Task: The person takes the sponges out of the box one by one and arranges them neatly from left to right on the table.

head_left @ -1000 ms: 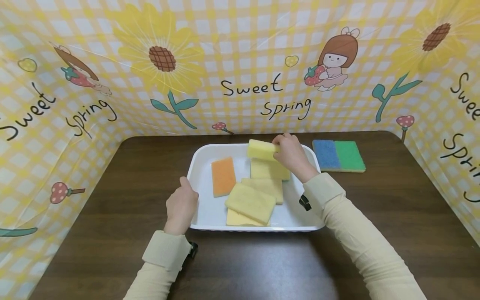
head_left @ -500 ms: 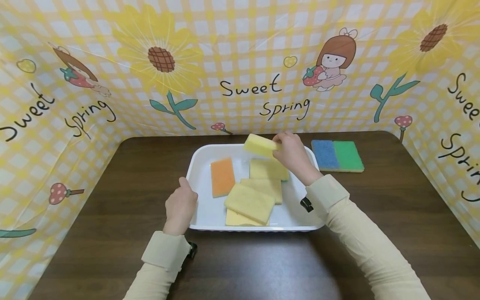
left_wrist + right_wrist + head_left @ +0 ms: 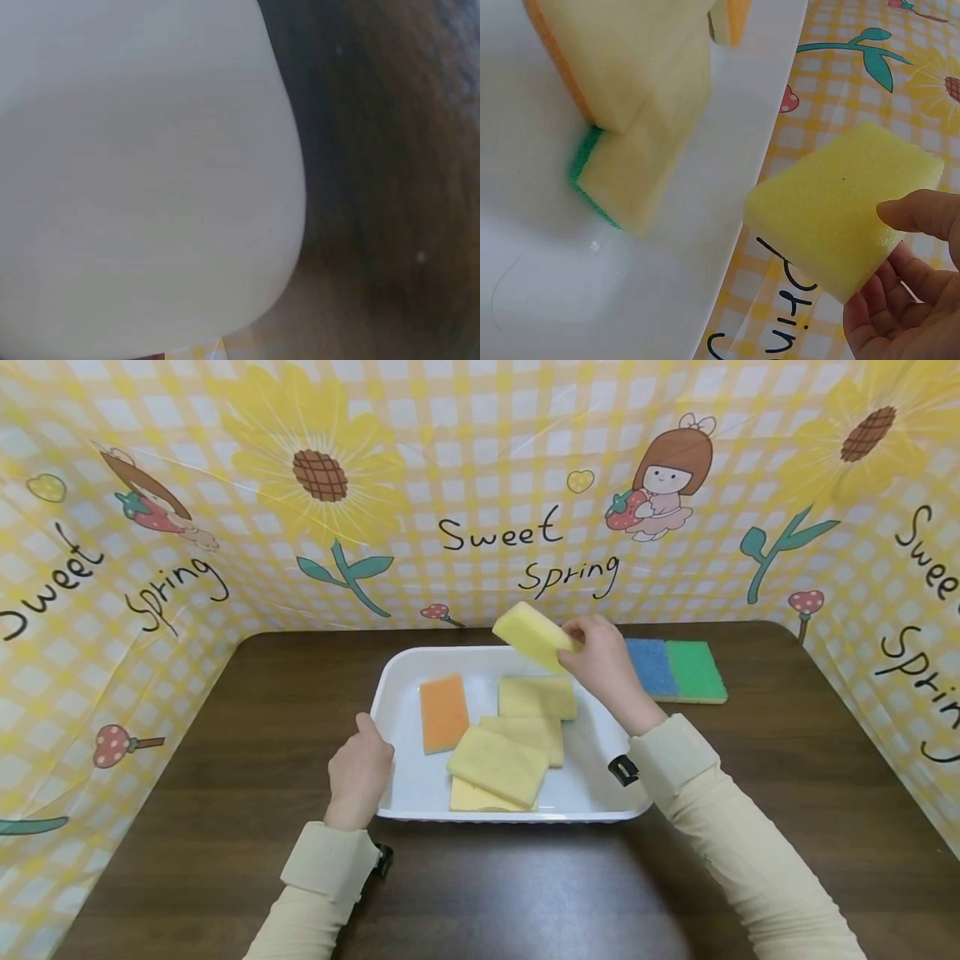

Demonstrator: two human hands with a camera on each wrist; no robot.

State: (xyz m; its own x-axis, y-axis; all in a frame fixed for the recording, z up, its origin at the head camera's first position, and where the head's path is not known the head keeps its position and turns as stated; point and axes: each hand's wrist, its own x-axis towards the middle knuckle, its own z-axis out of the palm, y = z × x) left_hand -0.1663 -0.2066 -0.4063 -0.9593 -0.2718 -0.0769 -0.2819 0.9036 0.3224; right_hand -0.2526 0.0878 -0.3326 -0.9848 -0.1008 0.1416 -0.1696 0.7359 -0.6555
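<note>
Outer covering: each arm carries a long cream sleeve of plain fabric. The left sleeve [image 3: 296, 922] and the right sleeve [image 3: 757, 852] show soft creases and shallow folds along the forearm. Each sleeve terminates at the wrist in a wide, band-shaped, turned-back cuff. The left cuff [image 3: 330, 862] and the right cuff [image 3: 678, 758] are smooth-faced and flare wider than the adjoining fabric. Wrist fittings: a small black left fitting [image 3: 383, 860] and an angular black right fitting [image 3: 623, 769] project at the inner side of the cuffs; finer construction is too small to read. Extremities: the left hand [image 3: 362, 777] and right hand [image 3: 603, 662] are bare.
</note>
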